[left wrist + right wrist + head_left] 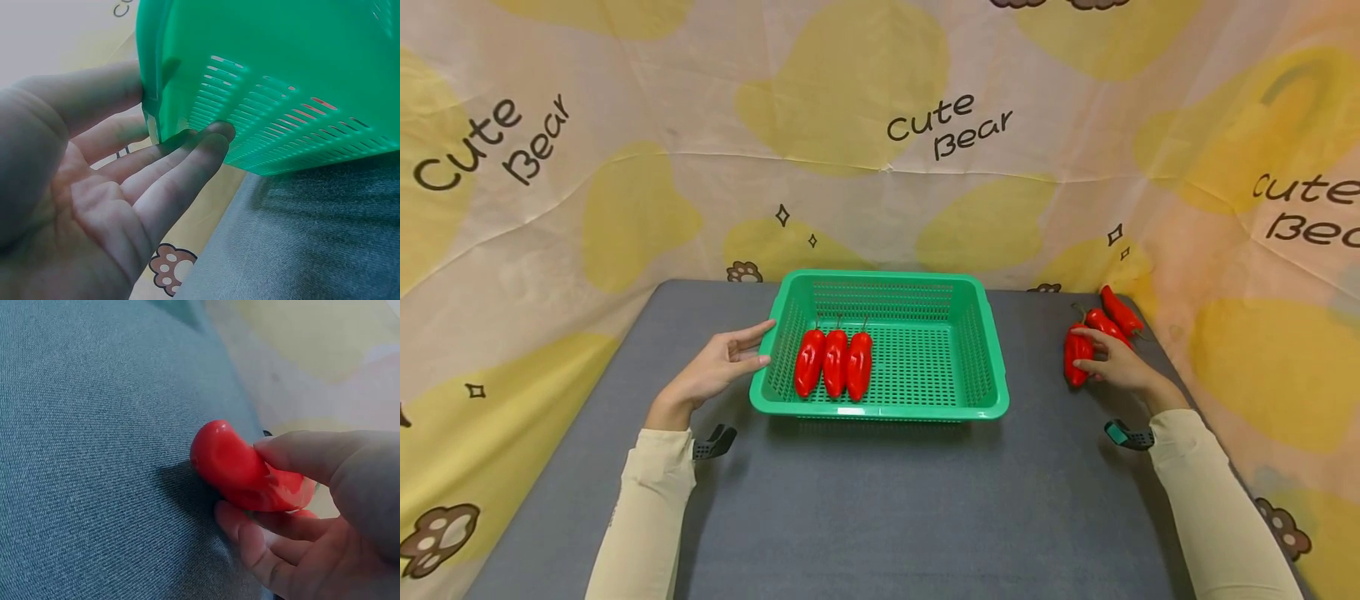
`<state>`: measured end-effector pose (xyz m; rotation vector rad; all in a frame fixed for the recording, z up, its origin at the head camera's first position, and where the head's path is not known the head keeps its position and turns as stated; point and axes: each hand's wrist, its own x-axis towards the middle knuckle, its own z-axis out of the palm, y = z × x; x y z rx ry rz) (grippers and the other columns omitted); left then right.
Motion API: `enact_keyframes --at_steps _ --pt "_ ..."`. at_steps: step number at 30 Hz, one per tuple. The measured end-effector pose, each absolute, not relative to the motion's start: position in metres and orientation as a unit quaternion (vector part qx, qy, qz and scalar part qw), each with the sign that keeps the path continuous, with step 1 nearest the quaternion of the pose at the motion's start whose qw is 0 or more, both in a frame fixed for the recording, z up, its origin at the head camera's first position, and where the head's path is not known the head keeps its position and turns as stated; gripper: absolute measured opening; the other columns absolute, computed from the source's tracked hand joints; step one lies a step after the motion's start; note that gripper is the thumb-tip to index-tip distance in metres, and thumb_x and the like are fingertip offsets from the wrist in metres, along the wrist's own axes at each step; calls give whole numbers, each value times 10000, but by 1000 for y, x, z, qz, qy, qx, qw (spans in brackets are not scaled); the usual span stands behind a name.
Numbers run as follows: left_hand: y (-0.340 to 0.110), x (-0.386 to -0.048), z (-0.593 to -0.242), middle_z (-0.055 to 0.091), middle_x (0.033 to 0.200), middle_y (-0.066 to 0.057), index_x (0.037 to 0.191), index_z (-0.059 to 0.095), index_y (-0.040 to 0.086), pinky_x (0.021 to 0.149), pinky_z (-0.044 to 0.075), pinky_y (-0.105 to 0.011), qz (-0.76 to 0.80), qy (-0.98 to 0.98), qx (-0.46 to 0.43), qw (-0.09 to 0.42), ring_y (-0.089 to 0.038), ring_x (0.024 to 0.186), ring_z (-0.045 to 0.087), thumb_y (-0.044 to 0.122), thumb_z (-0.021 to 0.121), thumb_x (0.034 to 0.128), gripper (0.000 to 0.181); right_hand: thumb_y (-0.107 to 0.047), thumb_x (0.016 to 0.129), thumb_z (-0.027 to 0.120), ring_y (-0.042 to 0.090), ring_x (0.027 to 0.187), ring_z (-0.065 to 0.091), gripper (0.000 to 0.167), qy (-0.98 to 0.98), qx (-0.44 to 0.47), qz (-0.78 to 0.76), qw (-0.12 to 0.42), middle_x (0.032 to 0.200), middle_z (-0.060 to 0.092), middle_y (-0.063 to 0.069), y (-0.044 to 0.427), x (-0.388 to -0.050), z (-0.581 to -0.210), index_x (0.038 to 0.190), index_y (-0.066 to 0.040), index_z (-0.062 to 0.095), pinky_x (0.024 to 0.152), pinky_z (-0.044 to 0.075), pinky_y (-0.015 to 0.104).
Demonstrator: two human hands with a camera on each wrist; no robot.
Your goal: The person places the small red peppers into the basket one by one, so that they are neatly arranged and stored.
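Observation:
A green plastic basket point(880, 412) stands on the table with several red peppers inside; the ones in view, such as this pepper point(835, 363), lie side by side at its left. My left hand point(718, 367) touches the basket's left side, thumb at the rim and fairly straight fingers against the outer wall point(187, 75). To the right of the basket, my right hand point(1116, 367) pinches a glossy red pepper point(231, 462) between thumb and fingers, close to the tabletop. Beyond that hand lie another red pepper point(1105, 323) and a third pepper point(1122, 312), partly overlapping.
The grey cloth-covered table point(880, 508) extends in front of the basket. A patterned curtain point(850, 125) hangs behind and along both sides. Each wrist wears a dark band, such as the left strap point(715, 442).

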<state>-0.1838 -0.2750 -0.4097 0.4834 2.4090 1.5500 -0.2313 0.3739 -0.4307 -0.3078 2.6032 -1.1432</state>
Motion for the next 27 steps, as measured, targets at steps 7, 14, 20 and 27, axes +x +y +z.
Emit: enact_keyframes --at_steps 7,14,20,27 --pt "-275 -183 -409 284 1663 -152 1587 321 57 960 442 -76 526 826 163 118 -437 1457 401 195 626 1017 661 -75 1005 609 39 949 558 649 880 -125 -436 141 1515 317 354 373 -230 -429 1540 44 260 721 565 242" --pt "-275 -183 -409 274 1667 -151 1589 312 55 958 451 -84 527 826 162 120 -441 1456 400 195 625 1017 667 -63 1024 566 7 866 612 646 860 -126 -476 136 1470 356 369 368 -229 -423 1550 47 208 747 585 262" --pt "-275 -183 -412 272 1667 -154 1590 306 49 958 455 -87 533 821 163 122 -435 1460 395 194 626 1017 672 -59 1029 555 -33 979 577 637 845 -128 -505 122 1468 346 318 361 -228 -419 1563 1 212 777 601 258" --pt "-276 -185 -413 265 1667 -162 1592 294 42 959 478 -108 545 811 172 124 -432 1445 406 169 625 1015 678 -138 1040 564 -28 1054 546 650 850 -120 -503 102 1437 406 216 349 -226 -408 1587 -62 222 831 594 260"
